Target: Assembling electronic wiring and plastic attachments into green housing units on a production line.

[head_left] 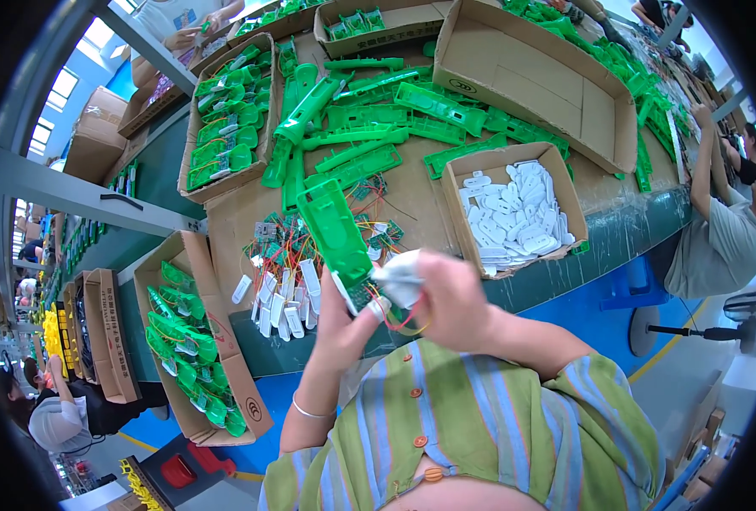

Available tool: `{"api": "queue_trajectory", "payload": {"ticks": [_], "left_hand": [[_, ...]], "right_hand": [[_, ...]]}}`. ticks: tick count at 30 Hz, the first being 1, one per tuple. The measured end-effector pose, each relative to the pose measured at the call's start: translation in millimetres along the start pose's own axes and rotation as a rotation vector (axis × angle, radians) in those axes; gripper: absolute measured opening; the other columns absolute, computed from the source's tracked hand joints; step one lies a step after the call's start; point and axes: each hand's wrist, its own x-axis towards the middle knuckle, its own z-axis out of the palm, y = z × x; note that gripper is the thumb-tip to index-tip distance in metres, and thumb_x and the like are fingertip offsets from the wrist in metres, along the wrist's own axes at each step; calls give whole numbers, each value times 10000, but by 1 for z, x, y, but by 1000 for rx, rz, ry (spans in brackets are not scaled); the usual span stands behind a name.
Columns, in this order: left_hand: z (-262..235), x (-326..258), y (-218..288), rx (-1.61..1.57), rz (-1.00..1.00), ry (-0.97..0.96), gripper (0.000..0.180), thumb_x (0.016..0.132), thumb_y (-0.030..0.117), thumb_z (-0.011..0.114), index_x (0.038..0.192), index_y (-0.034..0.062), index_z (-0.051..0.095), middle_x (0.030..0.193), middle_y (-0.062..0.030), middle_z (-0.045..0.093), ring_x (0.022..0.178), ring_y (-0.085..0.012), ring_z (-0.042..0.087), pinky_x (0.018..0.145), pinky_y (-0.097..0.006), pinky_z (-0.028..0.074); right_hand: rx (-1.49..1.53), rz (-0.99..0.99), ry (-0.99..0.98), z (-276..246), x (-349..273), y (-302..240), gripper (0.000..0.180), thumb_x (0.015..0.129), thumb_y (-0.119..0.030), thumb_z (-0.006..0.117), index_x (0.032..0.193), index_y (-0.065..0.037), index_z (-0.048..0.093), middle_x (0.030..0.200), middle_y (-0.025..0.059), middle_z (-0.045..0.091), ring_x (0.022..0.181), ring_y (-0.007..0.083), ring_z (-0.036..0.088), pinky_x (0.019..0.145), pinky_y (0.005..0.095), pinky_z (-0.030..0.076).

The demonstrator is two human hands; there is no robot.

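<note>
Bright, even daylight; fisheye-bent, dark-vignetted edges.

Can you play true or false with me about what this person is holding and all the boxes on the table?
1. The left hand holds a long green plastic shell. True.
2. The right hand holds a red ball. False: it holds a small white part.
3. The small box to the right of the hands is full of green pieces. False: it holds white plastic pieces.
4. Thin red and yellow wires hang between the two hands. True.
5. The big cardboard box at the top right is packed with white pieces. False: its inside looks bare.
</note>
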Motion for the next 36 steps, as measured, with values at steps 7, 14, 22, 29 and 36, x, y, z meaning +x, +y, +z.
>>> {"api": "queue_trajectory", "payload": {"ticks": [7, 14, 22, 29, 36], "left_hand": [[-20, 3, -1, -680, -175, -197, 495, 866, 451, 425, 1063, -4, 438, 903, -122, 477, 727, -213, 529, 581, -340, 453], [-9, 1, 0, -833, -172, -150, 496, 880, 456, 362, 1099, 15, 417, 817, -107, 459, 639, -200, 482, 537, -339, 410], [26, -7, 10, -285, -199, -135, 531, 789, 223, 569, 1208, -22, 352, 909, -189, 566, 667, -233, 585, 572, -333, 507], [16, -14, 22, -68, -330, 131, 478, 816, 98, 474, 1267, -38, 393, 1113, -119, 521, 884, -208, 530, 749, -304, 434], [39, -24, 48, -146, -251, -93, 422, 821, 74, 501, 1219, -55, 446, 1052, -99, 566, 845, -168, 535, 743, -293, 427]], "right_hand": [[-362, 29, -43, -21, 8, 16, 259, 675, 100, 542, 912, -5, 542, 759, 104, 540, 614, 259, 558, 519, 321, 464], [-335, -190, 163, -29, 21, 9, 253, 651, 94, 584, 881, -5, 542, 836, 142, 606, 640, 237, 610, 497, 289, 481], [-229, -291, 168, -35, 22, 29, 112, 741, -35, 587, 830, 24, 553, 893, 175, 577, 734, 303, 601, 616, 364, 521], [-238, -229, 66, -36, 24, 34, 394, 622, -63, 637, 1000, -7, 542, 983, 130, 533, 931, 274, 513, 791, 342, 443], [0, -302, 81, -29, 34, 47, 260, 667, 1, 621, 905, -18, 516, 741, 97, 569, 740, 307, 574, 617, 359, 463]]}}
